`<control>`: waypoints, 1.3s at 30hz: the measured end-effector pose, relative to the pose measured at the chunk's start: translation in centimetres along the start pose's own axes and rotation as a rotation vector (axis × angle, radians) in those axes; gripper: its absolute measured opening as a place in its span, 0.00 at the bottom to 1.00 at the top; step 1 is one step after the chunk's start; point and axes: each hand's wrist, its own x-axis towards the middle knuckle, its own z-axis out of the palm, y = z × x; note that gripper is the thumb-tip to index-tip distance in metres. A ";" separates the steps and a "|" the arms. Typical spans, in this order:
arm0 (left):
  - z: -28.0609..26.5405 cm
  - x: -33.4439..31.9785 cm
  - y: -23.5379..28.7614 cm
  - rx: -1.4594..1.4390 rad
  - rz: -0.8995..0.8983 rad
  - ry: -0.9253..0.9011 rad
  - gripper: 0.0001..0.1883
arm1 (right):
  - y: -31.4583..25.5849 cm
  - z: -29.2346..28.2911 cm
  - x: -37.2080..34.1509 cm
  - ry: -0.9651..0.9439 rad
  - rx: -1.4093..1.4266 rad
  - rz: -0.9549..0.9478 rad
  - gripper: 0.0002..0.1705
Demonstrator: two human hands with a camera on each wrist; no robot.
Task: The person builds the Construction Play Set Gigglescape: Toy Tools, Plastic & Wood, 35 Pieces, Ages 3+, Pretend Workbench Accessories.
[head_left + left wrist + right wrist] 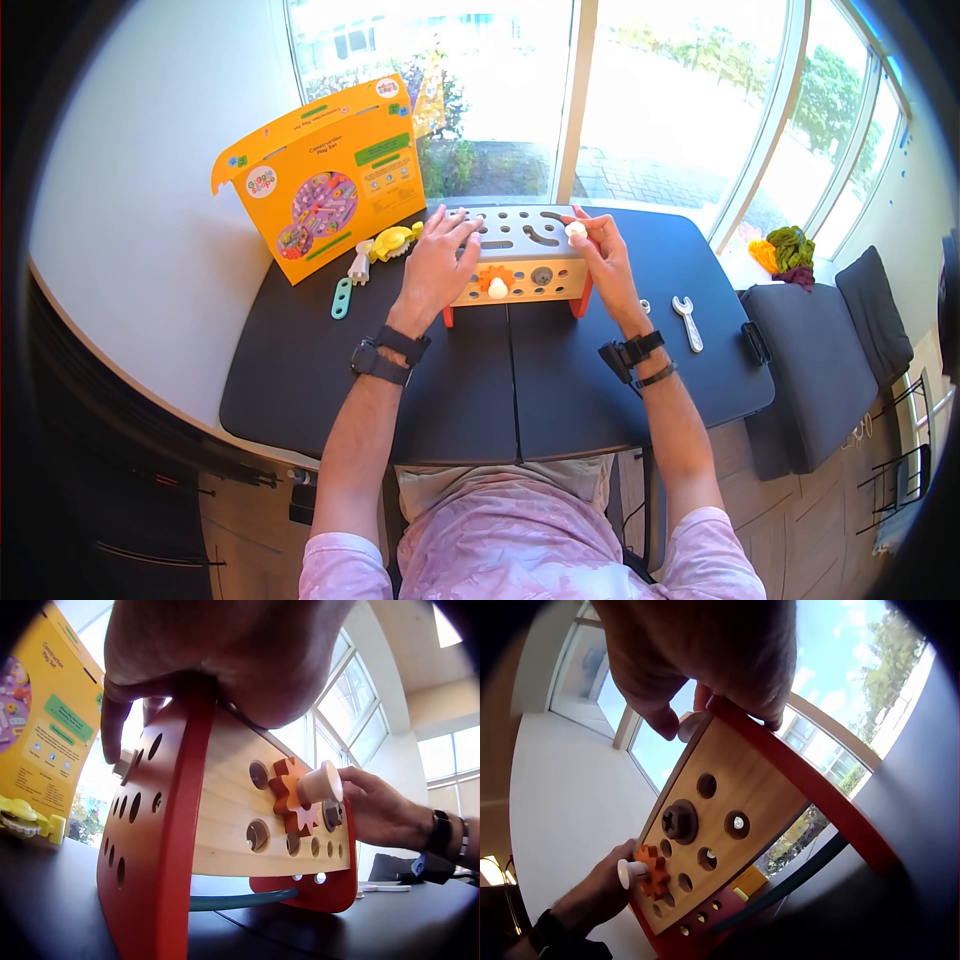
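A toy workbench (pixel 532 280) of pale wood with red ends stands on the table. An orange gear (pixel 292 796) sits on its front behind a white peg (pixel 321 784), beside a grey screw (pixel 679 822). My left hand (pixel 438 262) lies over the workbench's left end, its extended fingers resting on the grey top and a fingertip reaching down past the far edge. At the right end, my right hand (pixel 607 262) pinches a white peg (pixel 576 230) at the top between thumb and fingers. In the right wrist view, this hand hides part of the peg (pixel 693 726).
A yellow toy box (pixel 330 180) stands at the back left. Near it lie a teal perforated strip (pixel 341 299), a pale tool (pixel 359 262) and a yellow toy piece (pixel 393 242). A white wrench (pixel 688 323) lies right of the workbench. Windows line the far side.
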 end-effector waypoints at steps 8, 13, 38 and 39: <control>0.0 0.0 0.0 0.010 -0.001 -0.001 0.22 | -0.2 -0.2 0.1 0.026 0.088 0.031 0.06; 0.0 0.0 0.1 0.012 -0.005 -0.005 0.22 | -0.3 0.4 -0.1 0.051 0.065 0.036 0.08; 0.2 0.0 -0.1 0.009 0.010 0.005 0.22 | 0.1 0.9 -0.4 0.139 0.052 -0.012 0.11; 0.3 0.0 -0.2 0.009 0.010 0.007 0.22 | -0.2 1.1 -0.5 0.160 0.107 0.028 0.09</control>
